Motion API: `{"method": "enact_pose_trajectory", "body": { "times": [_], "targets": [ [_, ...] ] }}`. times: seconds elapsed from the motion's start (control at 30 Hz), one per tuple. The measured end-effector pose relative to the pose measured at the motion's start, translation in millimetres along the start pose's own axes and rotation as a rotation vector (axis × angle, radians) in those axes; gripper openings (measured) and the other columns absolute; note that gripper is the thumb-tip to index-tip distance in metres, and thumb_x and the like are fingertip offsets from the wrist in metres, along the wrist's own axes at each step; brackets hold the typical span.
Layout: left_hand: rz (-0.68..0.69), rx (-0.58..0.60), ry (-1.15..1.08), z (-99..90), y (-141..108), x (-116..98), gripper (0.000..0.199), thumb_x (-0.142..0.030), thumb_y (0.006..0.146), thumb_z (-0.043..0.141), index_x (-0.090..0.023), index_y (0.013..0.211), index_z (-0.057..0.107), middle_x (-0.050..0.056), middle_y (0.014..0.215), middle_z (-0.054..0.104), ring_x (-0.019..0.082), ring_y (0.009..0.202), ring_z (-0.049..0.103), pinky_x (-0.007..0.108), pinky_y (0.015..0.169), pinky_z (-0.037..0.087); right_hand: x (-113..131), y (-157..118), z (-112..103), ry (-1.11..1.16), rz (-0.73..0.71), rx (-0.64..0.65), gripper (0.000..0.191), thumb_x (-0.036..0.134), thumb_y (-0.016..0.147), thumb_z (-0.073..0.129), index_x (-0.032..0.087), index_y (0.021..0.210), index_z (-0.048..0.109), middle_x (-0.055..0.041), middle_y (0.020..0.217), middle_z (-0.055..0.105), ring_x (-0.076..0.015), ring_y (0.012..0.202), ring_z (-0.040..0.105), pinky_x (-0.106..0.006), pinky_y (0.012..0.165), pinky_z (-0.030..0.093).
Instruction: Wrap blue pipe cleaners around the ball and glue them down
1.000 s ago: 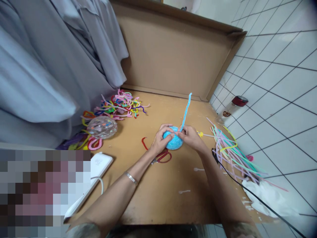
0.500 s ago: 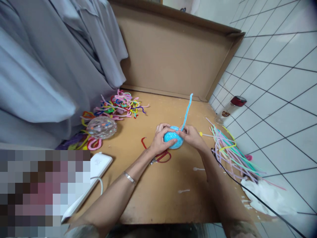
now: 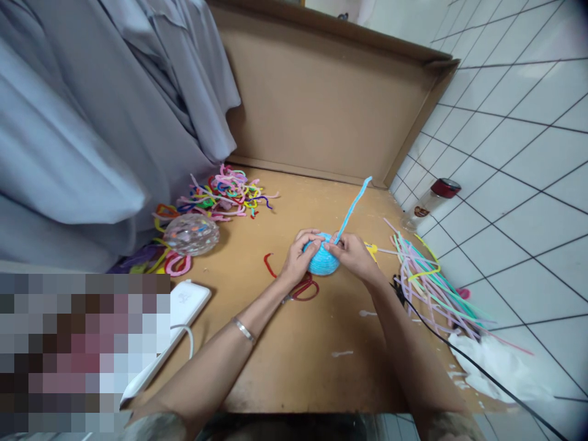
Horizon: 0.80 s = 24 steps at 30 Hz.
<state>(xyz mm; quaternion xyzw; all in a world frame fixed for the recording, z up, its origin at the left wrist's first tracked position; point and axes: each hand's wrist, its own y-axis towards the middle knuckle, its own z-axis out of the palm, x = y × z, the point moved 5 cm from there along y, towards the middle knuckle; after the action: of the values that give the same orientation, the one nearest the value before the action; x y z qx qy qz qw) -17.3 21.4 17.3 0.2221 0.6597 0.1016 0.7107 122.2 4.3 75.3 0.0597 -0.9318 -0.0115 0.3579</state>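
Between my hands is a rounded blue ball (image 3: pixel 323 260) wound from fuzzy pipe cleaner. My left hand (image 3: pixel 301 250) wraps round its left side, thumb on top. At its upper right, my right hand (image 3: pixel 351 250) pinches the base of a loose blue pipe cleaner end (image 3: pixel 353 208), which sticks up and leans right. The right fingertips also press on the ball. Red-handled scissors (image 3: pixel 305 288) lie on the table just below my left hand, partly hidden by the wrist. A yellow tool (image 3: pixel 372 248), partly covered by my right hand, lies beside it.
Tangled colourful pipe cleaners (image 3: pixel 229 193) and a clear faceted bowl (image 3: pixel 192 234) are at left, near a white power strip (image 3: pixel 190 298). Straight pipe cleaners (image 3: pixel 427 272), a red-lidded jar (image 3: pixel 429 205), a black cable (image 3: pixel 459 346) and white tissue (image 3: pixel 487 367) lie right. A cardboard panel (image 3: pixel 321 104) stands behind.
The loose blue end has tilted further to the right. My left thumb has moved up onto the top of the ball, closer to my right fingers.
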Motion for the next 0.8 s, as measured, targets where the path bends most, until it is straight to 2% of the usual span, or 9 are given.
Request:
{"method": "enact_pose_trajectory", "body": {
  "times": [0.1,0.27,0.47,0.8],
  "targets": [
    [-0.038,-0.023,-0.026,0.2,1,1,0.022,-0.038,0.085,0.058,-0.018,0.088,0.068,0.009,0.112,0.061,0.022,0.115,0.056,0.039,0.103,0.042,-2,1,1,0.028,-0.002,0.025,0.034,0.050,0.075,0.058,0.018,0.067,0.052,0.0037,0.057,0.041,-0.0091,0.054,0.034,-0.024,0.051,0.024],
    [-0.063,-0.047,-0.037,-1.4,2,3,0.016,-0.030,0.076,0.064,-0.018,0.085,0.068,0.009,0.112,0.062,0.023,0.113,0.057,0.040,0.102,0.042,-3,0,3,0.109,-0.031,0.049,0.041,0.057,0.072,0.059,0.017,0.069,0.055,0.0049,0.056,0.039,-0.0086,0.053,0.034,-0.022,0.049,0.024],
    [-0.072,-0.071,-0.004,-3.3,4,4,0.014,-0.027,0.074,0.061,-0.018,0.083,0.067,0.009,0.110,0.064,0.023,0.112,0.059,0.042,0.102,0.043,0,-2,1,0.283,-0.134,0.171,0.037,0.052,0.074,0.059,0.016,0.077,0.058,0.0022,0.067,0.048,-0.0105,0.063,0.043,-0.022,0.057,0.034],
    [-0.065,-0.069,-0.002,-3.3,7,6,0.012,-0.026,0.072,0.064,-0.019,0.080,0.067,0.009,0.109,0.064,0.023,0.112,0.059,0.042,0.103,0.043,9,-3,-5,0.337,-0.069,0.226,0.038,0.054,0.068,0.060,0.018,0.069,0.052,0.0036,0.061,0.044,-0.0098,0.059,0.039,-0.024,0.055,0.032]
  ]
}}
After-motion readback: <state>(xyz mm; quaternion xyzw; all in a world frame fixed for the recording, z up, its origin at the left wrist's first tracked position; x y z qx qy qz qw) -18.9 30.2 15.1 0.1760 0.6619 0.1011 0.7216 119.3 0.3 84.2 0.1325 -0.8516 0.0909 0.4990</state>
